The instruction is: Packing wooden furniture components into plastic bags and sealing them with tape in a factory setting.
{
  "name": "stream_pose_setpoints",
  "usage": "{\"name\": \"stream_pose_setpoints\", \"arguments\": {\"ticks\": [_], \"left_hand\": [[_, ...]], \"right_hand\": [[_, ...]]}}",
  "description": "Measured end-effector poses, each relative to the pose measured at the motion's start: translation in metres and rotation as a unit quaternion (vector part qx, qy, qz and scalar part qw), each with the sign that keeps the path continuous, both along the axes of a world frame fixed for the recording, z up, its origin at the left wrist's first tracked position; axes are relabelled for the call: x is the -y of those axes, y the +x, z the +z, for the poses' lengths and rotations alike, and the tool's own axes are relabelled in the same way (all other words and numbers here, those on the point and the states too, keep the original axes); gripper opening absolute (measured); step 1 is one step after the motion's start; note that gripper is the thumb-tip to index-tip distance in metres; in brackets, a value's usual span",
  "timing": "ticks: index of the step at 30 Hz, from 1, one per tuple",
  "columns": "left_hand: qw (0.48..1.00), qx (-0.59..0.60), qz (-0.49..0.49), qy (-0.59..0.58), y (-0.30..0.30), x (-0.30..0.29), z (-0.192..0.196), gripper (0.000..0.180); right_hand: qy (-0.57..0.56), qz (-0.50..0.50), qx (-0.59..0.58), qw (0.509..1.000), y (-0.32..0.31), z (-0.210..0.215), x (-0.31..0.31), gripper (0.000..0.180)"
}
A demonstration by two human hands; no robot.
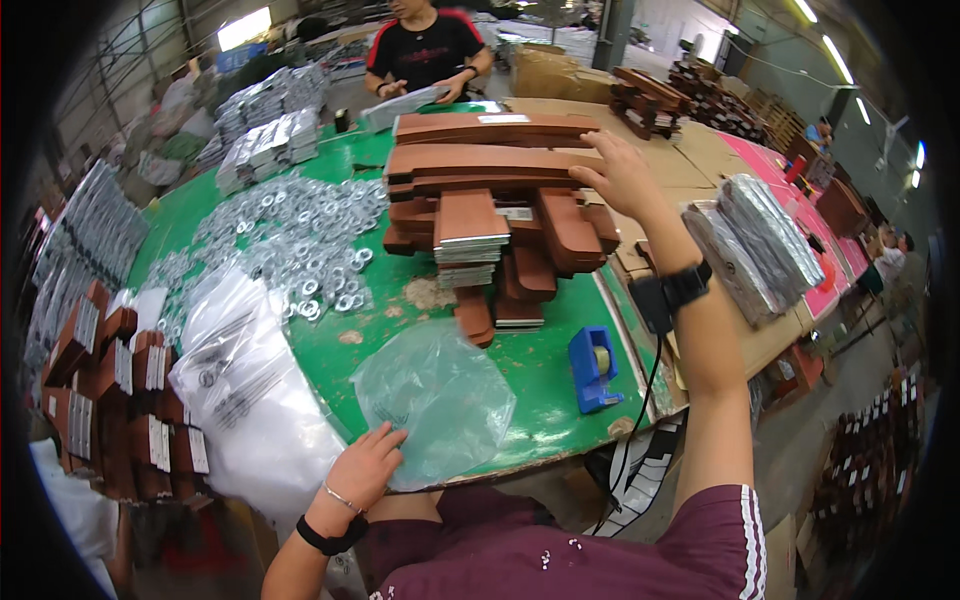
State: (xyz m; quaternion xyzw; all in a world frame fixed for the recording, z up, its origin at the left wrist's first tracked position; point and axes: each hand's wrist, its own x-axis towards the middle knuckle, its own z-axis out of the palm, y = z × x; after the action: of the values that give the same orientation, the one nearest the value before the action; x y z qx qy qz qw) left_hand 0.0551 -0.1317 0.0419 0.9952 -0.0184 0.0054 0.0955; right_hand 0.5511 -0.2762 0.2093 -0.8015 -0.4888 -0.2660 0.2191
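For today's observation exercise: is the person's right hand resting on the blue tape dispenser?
No. The right hand lies on the stack of brown pieces, while the blue tape dispenser sits untouched near the table edge.

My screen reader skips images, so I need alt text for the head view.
Seen from above, the right hand rests on a stack of reddish-brown flat pieces on a green table, while the left hand touches a clear plastic bag. Metal washers and a blue tape dispenser lie nearby.
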Motion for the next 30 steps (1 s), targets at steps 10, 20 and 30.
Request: {"name": "stream_pose_setpoints", "arguments": {"ticks": [10, 20, 30], "left_hand": [[0.989, 0.030, 0.075, -0.125, 0.006, 0.019, 0.008, 0.056], [0.983, 0.182, 0.012, -0.026, 0.038, 0.031, -0.047, 0.041], [0.981, 0.173, -0.049, -0.075, 0.036, 0.053, -0.075, 0.030]], "right_hand": [[-0.031, 0.091, -0.035, 0.995, 0.030, -0.010, -0.026, 0.054], [0.077, 0.077, 0.140, 0.984, -0.124, 0.035, -0.004, 0.052], [-0.111, 0.338, -0.229, 0.906, -0.304, -0.100, -0.067, 0.064]]}}
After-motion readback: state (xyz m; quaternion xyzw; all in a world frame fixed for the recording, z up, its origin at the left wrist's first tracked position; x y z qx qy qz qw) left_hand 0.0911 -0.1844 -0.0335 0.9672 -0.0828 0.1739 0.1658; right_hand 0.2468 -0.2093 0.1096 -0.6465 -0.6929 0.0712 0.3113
